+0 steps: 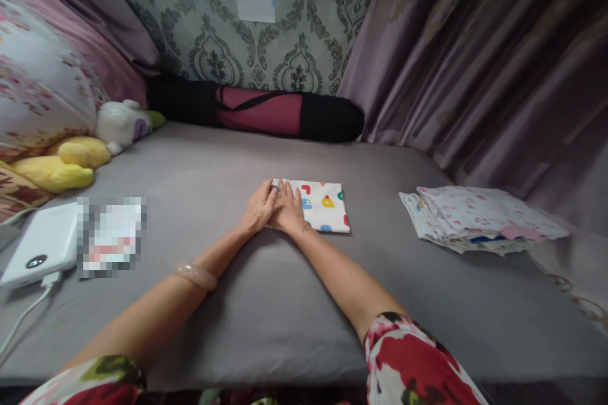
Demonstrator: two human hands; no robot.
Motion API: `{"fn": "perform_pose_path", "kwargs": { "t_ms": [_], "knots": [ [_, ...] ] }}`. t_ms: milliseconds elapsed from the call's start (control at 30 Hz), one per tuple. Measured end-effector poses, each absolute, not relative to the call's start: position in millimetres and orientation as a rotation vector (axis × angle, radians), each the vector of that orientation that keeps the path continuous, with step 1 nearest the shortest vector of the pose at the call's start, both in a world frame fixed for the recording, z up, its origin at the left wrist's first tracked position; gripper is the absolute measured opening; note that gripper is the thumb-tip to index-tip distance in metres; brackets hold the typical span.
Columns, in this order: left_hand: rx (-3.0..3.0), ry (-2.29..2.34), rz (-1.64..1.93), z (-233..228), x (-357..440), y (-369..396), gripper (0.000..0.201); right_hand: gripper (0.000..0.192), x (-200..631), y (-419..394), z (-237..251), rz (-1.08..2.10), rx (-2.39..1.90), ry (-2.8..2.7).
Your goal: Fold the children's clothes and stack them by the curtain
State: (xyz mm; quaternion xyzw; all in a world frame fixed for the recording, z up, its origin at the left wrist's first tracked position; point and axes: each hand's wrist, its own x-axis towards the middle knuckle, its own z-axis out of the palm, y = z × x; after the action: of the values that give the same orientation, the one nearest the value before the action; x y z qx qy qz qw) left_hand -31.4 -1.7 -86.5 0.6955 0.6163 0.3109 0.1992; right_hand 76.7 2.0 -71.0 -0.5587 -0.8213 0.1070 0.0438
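Observation:
A folded white cloth printed with colourful shapes lies flat on the grey bed sheet in front of me. My right hand rests flat on its left part with the fingers stretched out. Along the cloth's left edge lies my left hand, its fingers straight and touching the right hand. The two hands cover the cloth's left end.
A stack of folded printed cloths sits at the right. On the left are a white power bank with a cable, a blurred packet and plush toys. A black and maroon roll bag lies along the wall.

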Motion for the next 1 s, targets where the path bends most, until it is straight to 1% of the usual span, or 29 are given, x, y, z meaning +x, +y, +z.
{"fn": "perform_pose_path", "kwargs": {
  "t_ms": [67,133,233,367,500,633,733,867,1000],
  "knots": [
    [1.958,1.73,0.868,-86,-33,-1,0.061,0.067,82,4,-63,0.442,-1.686,-2.506],
    [1.972,1.73,0.858,-86,-34,1,0.062,0.061,94,5,-55,0.492,-1.649,-2.46],
    [2.0,1.751,0.802,-83,-31,6,0.06,0.057,123,4,-47,0.383,-1.661,-2.379],
    [2.226,1.801,0.597,-80,-12,9,0.054,0.057,155,0,-50,0.253,-1.718,-2.393],
    [2.521,1.78,0.386,-83,8,8,0.054,0.056,161,-3,-64,0.213,-1.713,-2.409],
    [2.561,1.809,0.262,-91,13,7,0.056,0.055,156,-3,-74,0.188,-1.723,-2.391],
    [2.554,1.829,0.219,-91,13,7,0.056,0.055,156,-2,-74,0.184,-1.722,-2.386],
    [2.569,1.798,0.161,-80,12,8,0.054,0.055,163,1,-70,0.281,-1.71,-2.413],
    [2.571,1.822,0.265,-77,10,10,0.057,0.058,175,4,-71,0.222,-1.81,-2.311]
  ]
}}
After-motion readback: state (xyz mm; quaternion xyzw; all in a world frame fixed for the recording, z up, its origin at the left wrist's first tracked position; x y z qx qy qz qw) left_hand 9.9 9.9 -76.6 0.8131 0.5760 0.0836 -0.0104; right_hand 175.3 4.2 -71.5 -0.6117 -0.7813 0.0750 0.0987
